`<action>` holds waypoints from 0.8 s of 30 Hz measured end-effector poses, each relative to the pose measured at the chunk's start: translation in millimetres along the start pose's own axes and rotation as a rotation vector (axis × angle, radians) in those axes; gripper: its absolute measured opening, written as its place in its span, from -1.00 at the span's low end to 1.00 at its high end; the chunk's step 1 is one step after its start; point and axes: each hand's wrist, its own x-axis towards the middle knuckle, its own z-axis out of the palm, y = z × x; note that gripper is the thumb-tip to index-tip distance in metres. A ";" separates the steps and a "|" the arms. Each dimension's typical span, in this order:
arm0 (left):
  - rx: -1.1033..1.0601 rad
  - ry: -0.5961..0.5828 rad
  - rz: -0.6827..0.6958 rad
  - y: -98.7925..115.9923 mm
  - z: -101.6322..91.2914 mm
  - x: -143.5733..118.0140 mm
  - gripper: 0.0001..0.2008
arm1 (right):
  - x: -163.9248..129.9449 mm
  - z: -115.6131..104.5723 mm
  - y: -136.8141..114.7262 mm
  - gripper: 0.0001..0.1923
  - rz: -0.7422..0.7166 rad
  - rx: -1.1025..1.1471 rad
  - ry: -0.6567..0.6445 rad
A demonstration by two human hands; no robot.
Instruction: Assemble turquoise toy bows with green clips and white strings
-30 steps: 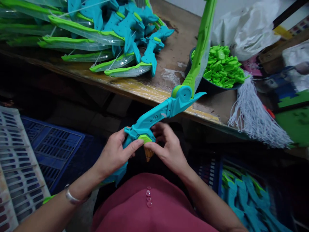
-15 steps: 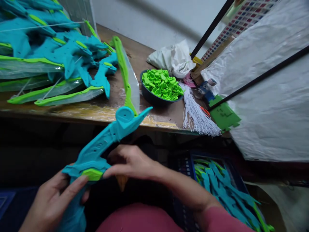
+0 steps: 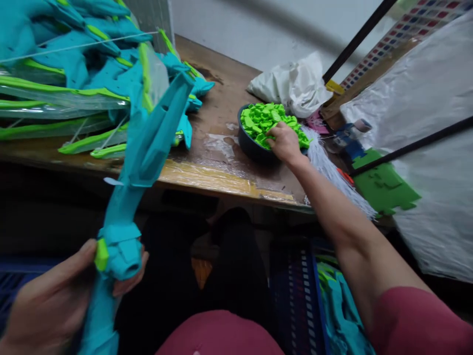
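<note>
My left hand [image 3: 70,283] is wrapped round the turquoise body of a plastic toy bow [image 3: 123,207], held tilted in front of the table. A lime-green inset [image 3: 101,255] sits on the bow's side by my thumb. My right hand [image 3: 284,142] reaches into a dark bowl [image 3: 254,149] heaped with small green plastic pieces [image 3: 264,121]. Its fingers are curled down and closed on a piece at the front of the heap; the fingertips are partly hidden.
Turquoise and green bows [image 3: 92,88] are piled on the left of the table [image 3: 210,172]. Beyond the bowl lies a white bag [image 3: 291,86]. White strings [image 3: 332,172] and a green foam mat [image 3: 386,182] are to the right. A blue crate [image 3: 314,301] holding turquoise parts stands below.
My right hand has left the bow and moved up and right into the bowl. My left hand has turned the bow, bringing its green inset to the left. The view has shifted.
</note>
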 end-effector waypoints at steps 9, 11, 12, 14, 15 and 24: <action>-0.344 -0.499 0.075 4.9 17.9 7.9 -0.58 | -4.0 -10.9 -8.8 -0.60 -0.039 0.230 0.192; -0.368 -0.549 0.094 6.6 15.7 7.4 -0.63 | -14.3 -19.1 -28.9 -0.69 0.008 0.304 0.317; -0.373 -0.557 0.114 8.0 15.1 6.3 -0.67 | -23.1 -22.8 -44.7 -0.76 0.029 0.356 0.370; -0.378 -0.554 0.166 12.0 15.7 3.3 -0.70 | -48.5 -28.7 -88.0 -0.87 0.029 0.490 0.394; -0.380 -0.549 0.192 14.2 16.9 1.6 -0.70 | -64.3 -31.0 -114.5 -0.92 0.008 0.572 0.361; -0.186 -0.319 0.491 19.0 31.5 -13.4 -0.64 | -170.6 -60.0 -296.3 -0.93 -0.013 1.561 -0.115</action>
